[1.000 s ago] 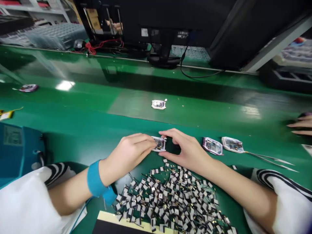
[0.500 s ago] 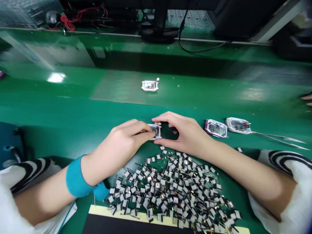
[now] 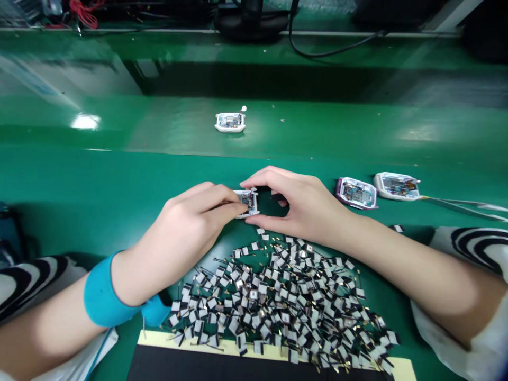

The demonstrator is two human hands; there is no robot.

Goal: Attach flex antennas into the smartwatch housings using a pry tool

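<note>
A small white watch-like case with electronics inside lies between my hands at the middle. The thumb and fingers of my left hand are pressed together over its left part; what they pinch, if anything, is hidden. My right hand curves round the case's right side, fingertips at the top edge and thumb at the bottom edge, holding it. Just below spreads a large pile of small grey-and-black parts with thin leads. A blue band circles my left wrist.
Another open white case stands further back. To the right are a purple-edged case and a white case with grey strips. A black board with a yellow edge lies in front; a cable and monitor base are behind.
The view has shifted, so the back of the bench shows higher up. Both hands keep nearly the same pose around the white case.
</note>
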